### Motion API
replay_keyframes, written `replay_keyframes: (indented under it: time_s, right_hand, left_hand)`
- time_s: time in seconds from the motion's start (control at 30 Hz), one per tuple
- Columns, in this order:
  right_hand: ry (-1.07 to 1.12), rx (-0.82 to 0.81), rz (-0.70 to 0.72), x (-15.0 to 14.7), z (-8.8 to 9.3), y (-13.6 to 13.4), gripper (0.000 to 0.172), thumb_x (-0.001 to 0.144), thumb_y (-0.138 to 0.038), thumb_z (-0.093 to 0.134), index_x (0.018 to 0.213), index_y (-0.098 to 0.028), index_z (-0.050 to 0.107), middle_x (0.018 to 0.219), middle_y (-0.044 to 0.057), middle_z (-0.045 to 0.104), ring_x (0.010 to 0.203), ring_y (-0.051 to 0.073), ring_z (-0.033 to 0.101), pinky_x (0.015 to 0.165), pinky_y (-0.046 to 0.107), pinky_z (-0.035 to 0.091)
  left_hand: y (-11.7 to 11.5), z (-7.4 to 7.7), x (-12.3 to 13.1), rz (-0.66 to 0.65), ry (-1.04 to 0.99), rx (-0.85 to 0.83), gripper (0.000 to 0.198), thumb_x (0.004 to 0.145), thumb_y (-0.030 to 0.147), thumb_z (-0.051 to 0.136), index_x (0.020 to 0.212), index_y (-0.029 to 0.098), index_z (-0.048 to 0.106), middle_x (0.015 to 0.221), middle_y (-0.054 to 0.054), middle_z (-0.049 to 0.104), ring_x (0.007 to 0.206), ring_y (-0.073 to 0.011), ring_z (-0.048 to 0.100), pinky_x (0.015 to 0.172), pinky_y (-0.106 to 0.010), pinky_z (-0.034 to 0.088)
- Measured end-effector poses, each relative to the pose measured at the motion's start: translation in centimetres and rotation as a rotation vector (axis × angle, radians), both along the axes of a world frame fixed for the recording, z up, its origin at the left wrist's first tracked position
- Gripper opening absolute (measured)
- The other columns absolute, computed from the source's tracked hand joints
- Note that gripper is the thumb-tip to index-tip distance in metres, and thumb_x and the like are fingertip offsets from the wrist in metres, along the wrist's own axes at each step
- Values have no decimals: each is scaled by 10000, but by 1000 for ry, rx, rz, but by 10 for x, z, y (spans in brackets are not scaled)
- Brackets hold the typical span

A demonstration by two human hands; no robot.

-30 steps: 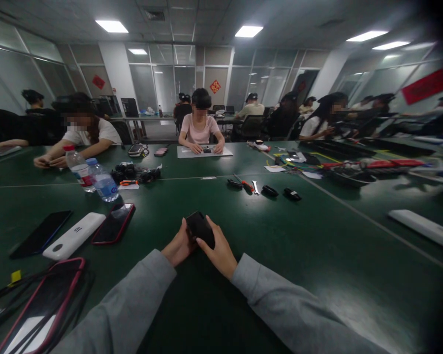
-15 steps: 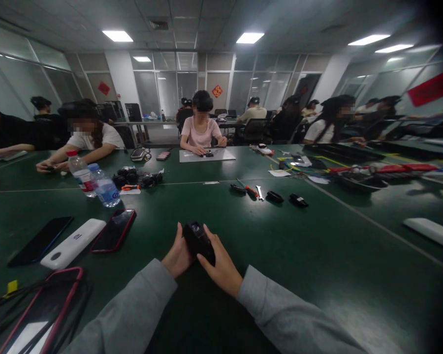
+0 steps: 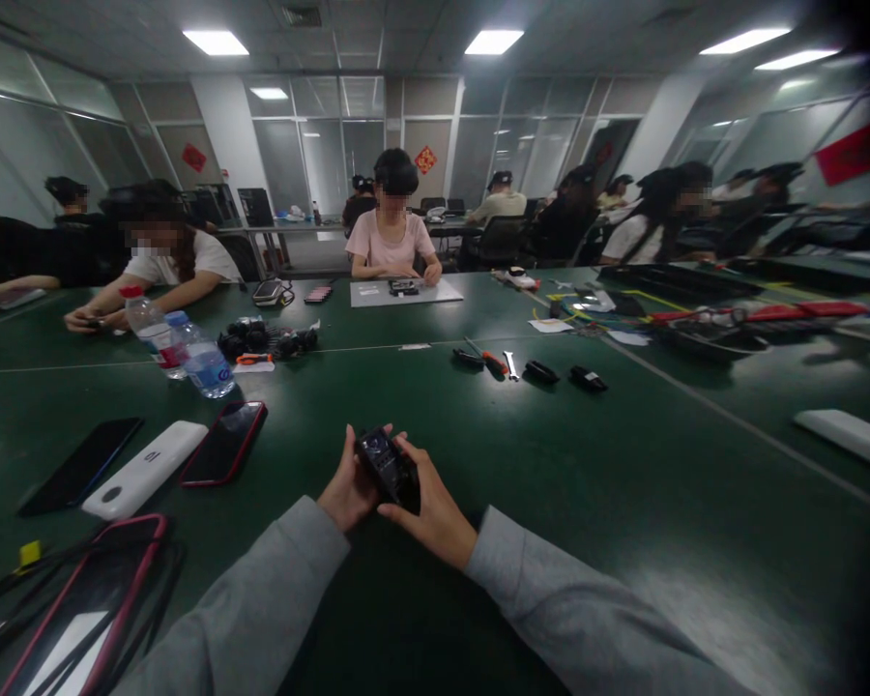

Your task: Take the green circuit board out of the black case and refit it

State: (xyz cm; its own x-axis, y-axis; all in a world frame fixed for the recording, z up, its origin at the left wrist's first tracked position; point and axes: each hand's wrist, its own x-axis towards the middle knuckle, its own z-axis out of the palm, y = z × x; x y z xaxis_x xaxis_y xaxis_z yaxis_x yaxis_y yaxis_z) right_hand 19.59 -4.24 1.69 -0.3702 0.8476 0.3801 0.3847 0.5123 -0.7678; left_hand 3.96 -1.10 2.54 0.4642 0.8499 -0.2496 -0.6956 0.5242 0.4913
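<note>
A small black boxy device [image 3: 388,466] with a glossy top face is held between my two hands, above the green table [image 3: 522,454]; its exact kind does not show. My left hand [image 3: 349,488] grips its left side, thumb up along the edge. On the other side, my right hand [image 3: 435,503] closes round it with thumb low and fingers at the upper end. Beyond the hands lie an orange-handled screwdriver [image 3: 494,363], an open-end wrench [image 3: 511,365] and black plastic pieces, among them one [image 3: 541,372] beside the wrench.
To the left are a white power bank [image 3: 145,469], a red-edged phone [image 3: 224,445], a dark phone [image 3: 83,466] and a pink-cased phone [image 3: 91,599] under cables. Two water bottles [image 3: 203,362] stand farther off. A person [image 3: 391,237] sits opposite at a white board [image 3: 442,292].
The black device has turned in my hands, so its glossy, detailed face now shows more. My right fingers have shifted on it. The person opposite sits more upright.
</note>
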Motion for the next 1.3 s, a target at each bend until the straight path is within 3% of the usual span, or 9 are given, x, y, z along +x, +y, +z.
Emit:
replay_keyframes:
  time_s: [0.23, 0.57, 1.0, 1.3]
  right_hand:
    - [10, 33, 30, 0, 2, -2, 773, 756, -341, 625, 1373, -202, 181, 1305, 108, 338, 1210, 212, 360, 1034, 398, 333]
    - [-48, 80, 22, -1, 4, -5, 608, 798, -301, 576, 1323, -235, 276, 1258, 93, 361, 1158, 204, 396, 988, 408, 386]
    - [-188, 135, 0, -1, 10, -8, 600, 790, -232, 547, 1332, -262, 292, 1231, 79, 348, 1106, 180, 419, 954, 367, 419]
    - [-343, 386, -148, -1, 9, -7, 594, 755, -231, 546, 1315, -263, 352, 1249, 106, 308, 1089, 234, 397, 892, 423, 418]
  left_hand:
    - [-2, 4, 0, 18, 16, -13, 620, 781, 600, 409, 1238, 189, 490, 1290, -95, 504, 1201, -280, 430, 1013, -438, 291]
    - [-2, -2, -1, -5, -33, 70, 575, 814, 541, 405, 1277, 204, 452, 1344, -86, 449, 1224, -280, 398, 1010, -445, 279]
    - [-4, 2, 0, -49, -29, 113, 555, 831, 502, 391, 1301, 208, 422, 1323, -89, 471, 1198, -269, 428, 1015, -438, 255]
    - [-6, 6, 5, -87, 24, 104, 572, 824, 506, 401, 1303, 194, 424, 1280, -106, 508, 1178, -277, 451, 1026, -439, 233]
